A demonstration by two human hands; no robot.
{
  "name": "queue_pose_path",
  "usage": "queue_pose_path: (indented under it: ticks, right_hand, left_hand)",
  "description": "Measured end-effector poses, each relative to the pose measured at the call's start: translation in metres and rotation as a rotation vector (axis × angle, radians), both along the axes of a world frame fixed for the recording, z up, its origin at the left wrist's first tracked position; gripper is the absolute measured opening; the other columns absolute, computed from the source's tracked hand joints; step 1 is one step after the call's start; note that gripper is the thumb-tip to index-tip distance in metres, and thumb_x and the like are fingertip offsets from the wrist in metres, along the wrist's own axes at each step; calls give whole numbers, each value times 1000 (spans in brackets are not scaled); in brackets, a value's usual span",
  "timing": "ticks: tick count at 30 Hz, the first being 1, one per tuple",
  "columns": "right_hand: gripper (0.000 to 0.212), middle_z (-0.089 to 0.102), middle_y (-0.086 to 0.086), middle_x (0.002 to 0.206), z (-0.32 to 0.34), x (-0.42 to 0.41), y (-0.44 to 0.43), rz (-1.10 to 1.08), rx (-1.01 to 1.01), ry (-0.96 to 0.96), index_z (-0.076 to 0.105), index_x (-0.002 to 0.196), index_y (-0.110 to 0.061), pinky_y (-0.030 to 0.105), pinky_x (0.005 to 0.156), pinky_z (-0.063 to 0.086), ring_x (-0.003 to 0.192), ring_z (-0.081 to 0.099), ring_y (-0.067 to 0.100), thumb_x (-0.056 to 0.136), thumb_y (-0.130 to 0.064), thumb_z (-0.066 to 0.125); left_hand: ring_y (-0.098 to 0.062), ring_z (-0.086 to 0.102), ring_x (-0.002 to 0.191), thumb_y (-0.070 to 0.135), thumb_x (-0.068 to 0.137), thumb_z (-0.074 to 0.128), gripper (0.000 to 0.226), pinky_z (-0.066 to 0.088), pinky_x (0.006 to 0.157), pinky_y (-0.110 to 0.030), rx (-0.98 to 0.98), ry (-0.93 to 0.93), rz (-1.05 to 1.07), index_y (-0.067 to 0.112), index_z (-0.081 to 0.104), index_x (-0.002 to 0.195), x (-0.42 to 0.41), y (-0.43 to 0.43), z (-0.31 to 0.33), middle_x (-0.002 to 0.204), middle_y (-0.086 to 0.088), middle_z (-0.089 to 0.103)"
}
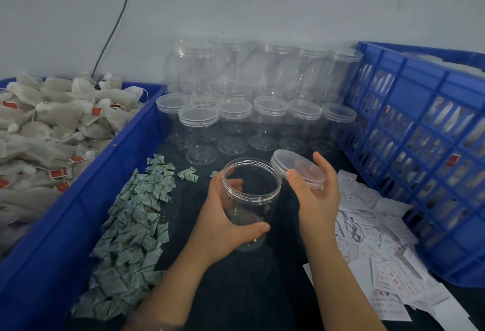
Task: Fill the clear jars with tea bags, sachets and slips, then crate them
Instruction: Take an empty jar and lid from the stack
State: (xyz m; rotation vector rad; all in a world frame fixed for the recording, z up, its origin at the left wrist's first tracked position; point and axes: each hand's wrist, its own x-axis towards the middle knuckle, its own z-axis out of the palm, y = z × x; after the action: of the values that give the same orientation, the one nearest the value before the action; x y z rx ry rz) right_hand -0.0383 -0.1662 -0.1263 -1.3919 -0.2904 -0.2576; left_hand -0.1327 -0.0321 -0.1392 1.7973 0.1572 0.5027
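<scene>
Clear plastic is dominating this packing bench, where a person is holding an open, empty jar [251,199] in the left hand [223,215], fingers wrapping its far side and thumb pressing across its near wall, the mouth tilting up and slightly away. The right hand [317,194] is closing around the jar's removed lid [298,170], pinching it by the rim and holding it just right of the jar's mouth, apart from the threads. The jar's long axis is running from near and low to far and high, so its opening is facing the far supplies rather than either side. Tea bags [47,126] are heaping in a blue bin [86,199] on the left, well apart from the jar across that bin's raised wall; green-printed sachets [136,212] are lying loose on the dark table [236,291] just left of the left forearm, and white slips [372,231] are spreading just right of the right wrist. The right hand looks likeliest to reach first, but only after putting down the lid, and bare table near the wrists is offering room for that. Rows of capped empty jars [262,110] are crowding the far edge, and a blue slatted crate [420,147] already holding filled jars is standing at the right, its tall wall a rim to clear when crating.
</scene>
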Motion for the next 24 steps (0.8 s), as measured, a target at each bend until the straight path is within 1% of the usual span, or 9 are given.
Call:
queue_pose_path:
  ticks: [2,5,8,11,13,15,17,20,24]
  right_hand:
    - [56,48,-19,123,-5,4,-1,-54,-12,22,54,123,-34,2,76,40,96,44,-33,74,-26,80]
    - [60,46,-4,127,-10,9,-3,-87,-68,46,51,125,-29,-6,69,37,91,44,-31,74,-26,82]
    - [69,44,-3,127,-13,15,-3,-32,-96,109,44,132,-28,-4,64,41,86,52,-27,75,-16,81]
    - [89,45,-12,125,-16,14,0,-9,-132,161,31,145,-29,2,60,45,90,60,-10,74,-18,84]
    - [100,43,-16,130,-19,13,0,-19,-255,158,25,150,-30,13,76,51,103,55,-2,70,-26,86]
    - [105,44,-15,135,-22,12,1,6,-437,154,24,151,-30,34,99,47,121,49,8,67,-36,88]
    - [102,45,-6,143,-25,12,2,48,-649,155,31,149,-29,44,109,39,133,41,17,65,-45,86]
    - [83,45,-1,146,-28,12,4,107,-868,91,45,143,-24,43,113,33,138,35,20,72,-49,80]
    - [48,41,-5,148,-24,8,4,113,-757,9,56,133,-23,44,116,29,143,28,15,87,-29,69]
  left_hand:
    - [11,49,118,44,43,83,97,42,97,-18,6,-2,-11,56,32,125,-1,1,0,125,23,51]
    - [9,53,115,43,42,84,95,45,96,-18,-19,-12,-26,53,36,123,-2,4,2,125,19,53]
    - [-4,57,118,36,41,84,94,45,100,-27,-116,-62,18,41,41,124,0,11,4,126,7,55]
    - [1,59,111,18,48,92,99,47,89,-14,-138,-76,90,34,40,131,2,18,2,129,2,55]
    - [10,58,105,5,55,91,97,44,79,-3,-116,-76,91,32,39,132,4,19,-1,129,3,54]
    - [10,58,105,9,52,92,96,43,79,-2,-98,-74,78,39,39,127,4,17,-2,128,4,54]
    - [8,58,108,22,46,90,94,44,81,-4,-102,-70,71,43,39,123,4,14,-2,126,6,54]
    - [8,56,110,32,43,88,96,42,82,-3,-96,-44,71,47,38,123,4,13,-2,126,12,55]
    - [8,56,109,26,45,88,91,43,84,-5,-98,-55,83,43,40,120,3,13,-1,124,12,55]
